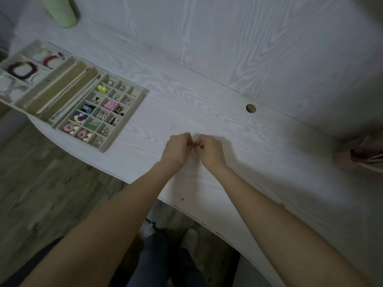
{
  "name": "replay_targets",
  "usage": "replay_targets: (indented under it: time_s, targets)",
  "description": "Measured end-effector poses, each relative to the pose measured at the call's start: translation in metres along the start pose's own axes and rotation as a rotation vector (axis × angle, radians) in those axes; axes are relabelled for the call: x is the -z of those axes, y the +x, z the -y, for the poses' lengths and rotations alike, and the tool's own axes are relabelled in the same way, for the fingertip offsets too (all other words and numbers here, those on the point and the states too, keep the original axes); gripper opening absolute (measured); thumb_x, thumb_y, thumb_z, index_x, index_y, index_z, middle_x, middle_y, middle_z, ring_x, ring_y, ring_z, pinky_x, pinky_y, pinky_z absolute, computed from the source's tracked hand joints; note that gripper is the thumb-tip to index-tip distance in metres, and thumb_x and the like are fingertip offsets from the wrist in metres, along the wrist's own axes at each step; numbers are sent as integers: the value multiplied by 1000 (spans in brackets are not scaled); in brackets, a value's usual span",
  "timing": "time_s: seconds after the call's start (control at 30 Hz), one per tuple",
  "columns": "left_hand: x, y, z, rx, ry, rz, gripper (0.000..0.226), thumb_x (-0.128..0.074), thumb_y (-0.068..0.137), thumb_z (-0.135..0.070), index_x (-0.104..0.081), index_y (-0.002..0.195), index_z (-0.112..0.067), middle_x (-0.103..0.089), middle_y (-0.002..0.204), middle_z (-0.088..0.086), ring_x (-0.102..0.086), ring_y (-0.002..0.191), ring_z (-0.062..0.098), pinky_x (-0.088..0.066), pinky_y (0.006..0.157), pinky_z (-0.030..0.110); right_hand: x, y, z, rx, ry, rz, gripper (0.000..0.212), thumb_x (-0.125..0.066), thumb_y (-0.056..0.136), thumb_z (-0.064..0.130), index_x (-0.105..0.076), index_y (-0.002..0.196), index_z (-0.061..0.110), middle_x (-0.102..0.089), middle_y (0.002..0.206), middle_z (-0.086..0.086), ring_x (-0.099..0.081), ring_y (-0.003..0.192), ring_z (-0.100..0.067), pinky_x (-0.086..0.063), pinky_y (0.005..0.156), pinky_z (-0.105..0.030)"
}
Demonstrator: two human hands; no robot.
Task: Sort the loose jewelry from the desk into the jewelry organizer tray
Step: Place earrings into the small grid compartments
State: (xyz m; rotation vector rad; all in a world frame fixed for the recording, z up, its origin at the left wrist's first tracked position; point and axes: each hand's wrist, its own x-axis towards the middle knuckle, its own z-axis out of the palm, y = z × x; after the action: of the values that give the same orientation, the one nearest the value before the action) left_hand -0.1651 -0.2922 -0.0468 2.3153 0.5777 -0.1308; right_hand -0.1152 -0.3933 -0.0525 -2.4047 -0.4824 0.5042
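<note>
Over the white wood-grain counter (207, 96), at mid-frame, the left hand (176, 151) and right hand (209, 151) meet with fingers curled tight, pinching between them a tiny dark piece of jewelry (194, 144), too small to tell its shape or axis. Well apart at ten o'clock lies the beige compartmented organizer tray (143, 96), its long axis running from eight o'clock to two o'clock.
</note>
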Motion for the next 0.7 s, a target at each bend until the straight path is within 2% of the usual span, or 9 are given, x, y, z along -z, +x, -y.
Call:
replay_targets:
  time_s: [0.13, 0.17, 0.23, 0.27, 0.37, 0.4, 0.5, 0.57, 0.7]
  targets:
    - [26, -6, 1, 0, -233, -150, 5, -65, 84, -7, -68, 83, -4, -70, 81, 7, -64, 79, 19, -51, 72, 28, 13, 6, 21, -53, 284, -3, 14, -62, 81, -1, -69, 75, 9, -66, 69, 2, -62, 69, -8, -45, 62, -9]
    - [35, -7, 2, -12, -282, -201, 4, -67, 83, -8, -69, 80, -6, -70, 78, 5, -65, 76, 17, -51, 71, 26, 14, 10, 29, -86, 388, 12, 14, -64, 81, 2, -69, 73, 12, -67, 70, 3, -64, 72, -8, -48, 68, -10]
    - [55, -7, 6, -29, -334, -281, 5, -69, 82, -9, -69, 77, -10, -71, 75, 2, -65, 72, 14, -51, 68, 24, 14, 21, 48, -129, 587, 47, 15, -66, 80, 7, -70, 69, 15, -71, 76, -2, -69, 82, -17, -55, 83, -26]
    - [65, -6, 9, -26, -353, -310, 6, -69, 81, -9, -68, 75, -11, -70, 73, 1, -64, 71, 13, -51, 67, 23, 13, 27, 60, -128, 640, 68, 13, -68, 80, 8, -70, 70, 15, -72, 79, -4, -69, 84, -19, -55, 84, -31]
    - [95, 2, 24, -1, -426, -396, 11, -72, 80, -10, -63, 75, -11, -65, 71, 1, -61, 68, 11, -50, 63, 19, 8, 46, 95, -121, 759, 155, 9, -70, 80, 1, -67, 79, 10, -70, 81, -7, -67, 79, -15, -53, 75, -21]
    - [104, 5, 30, 4, -440, -419, 12, -73, 79, -9, -61, 76, -10, -65, 72, 2, -61, 68, 11, -49, 63, 17, 5, 53, 105, -138, 819, 188, 12, -69, 80, -3, -66, 81, 8, -69, 82, -9, -66, 80, -17, -53, 76, -23]
    - [130, 19, 50, 9, -445, -452, 18, -74, 78, -7, -56, 79, -11, -63, 71, -3, -61, 68, 6, -48, 64, 14, -11, 78, 133, -205, 867, 294, 8, -65, 82, -6, -66, 87, 0, -66, 87, -15, -62, 90, -24, -50, 93, -33]
    - [147, 30, 64, 9, -421, -447, 21, -74, 78, -7, -54, 80, -13, -61, 71, -8, -59, 68, 0, -47, 64, 12, -22, 96, 151, -243, 851, 366, 5, -63, 84, -6, -65, 88, -8, -63, 89, -17, -60, 91, -24, -48, 97, -34]
    - [171, 54, 94, 59, -357, -380, 22, -71, 80, -7, -53, 90, -16, -62, 78, -8, -60, 72, 4, -47, 64, 14, -37, 121, 183, -201, 785, 436, 17, -60, 85, -8, -62, 73, 3, -62, 75, -9, -61, 68, -13, -53, 64, -13]
